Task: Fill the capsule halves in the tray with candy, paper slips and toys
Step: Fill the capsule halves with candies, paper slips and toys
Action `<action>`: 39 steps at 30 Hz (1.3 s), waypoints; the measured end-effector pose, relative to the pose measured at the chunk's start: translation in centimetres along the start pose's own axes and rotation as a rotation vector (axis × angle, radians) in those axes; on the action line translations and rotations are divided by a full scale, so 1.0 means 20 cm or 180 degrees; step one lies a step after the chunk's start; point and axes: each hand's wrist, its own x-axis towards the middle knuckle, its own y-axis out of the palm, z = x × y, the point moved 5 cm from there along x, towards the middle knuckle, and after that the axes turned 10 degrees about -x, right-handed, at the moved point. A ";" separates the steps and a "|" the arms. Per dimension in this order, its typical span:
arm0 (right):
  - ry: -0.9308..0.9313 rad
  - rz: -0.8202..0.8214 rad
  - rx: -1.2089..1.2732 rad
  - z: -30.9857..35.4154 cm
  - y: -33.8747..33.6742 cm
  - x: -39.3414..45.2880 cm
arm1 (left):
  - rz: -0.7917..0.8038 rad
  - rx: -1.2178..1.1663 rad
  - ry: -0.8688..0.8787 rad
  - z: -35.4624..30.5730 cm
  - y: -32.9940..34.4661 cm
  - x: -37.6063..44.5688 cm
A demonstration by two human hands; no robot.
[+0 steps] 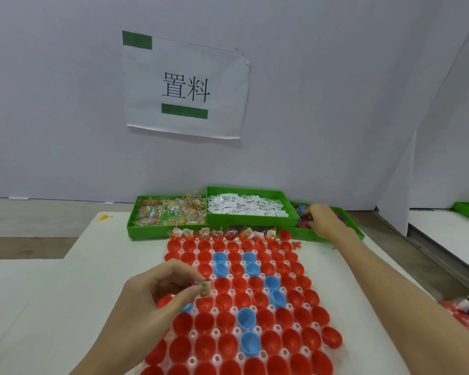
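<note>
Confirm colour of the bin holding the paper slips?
Green bin; slips white with dark print. Head view.

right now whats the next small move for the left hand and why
Probably lower the candy packet pinched in the left hand into an empty red capsule half in the second row: only the far row holds fillings, while the right hand is busy in the toy bin.

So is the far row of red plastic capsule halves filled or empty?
Mostly filled: the far row of red capsule halves shows candy packets and paper slips sticking out; its rightmost half looks empty.
</note>
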 end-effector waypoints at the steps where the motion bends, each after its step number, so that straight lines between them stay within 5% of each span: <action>1: 0.0020 -0.0004 -0.0008 -0.01 0.01 0.02 | -0.0003 -0.0004 0.0008 0.00 0.00 0.00; 12: 0.0700 -0.0202 0.0895 -0.09 0.03 -0.01 | -0.0008 -0.0009 0.0046 -0.02 0.00 0.00; 20: 0.0633 -0.1372 0.2305 0.07 -0.24 -0.32 | -0.0183 -0.0022 0.0125 -0.05 -0.01 0.00; 25: -0.0199 -0.0771 0.3427 0.44 -0.33 -0.74 | -0.0234 0.0059 0.0122 -0.05 -0.01 -0.02; 30: -0.0981 -0.0085 0.3357 0.78 -0.35 -0.98 | -0.0057 0.0085 0.0182 -0.06 0.02 -0.02; 39: -0.1128 0.0187 0.3593 0.90 -0.26 -1.10 | 0.0051 0.0335 0.0529 -0.08 0.05 -0.03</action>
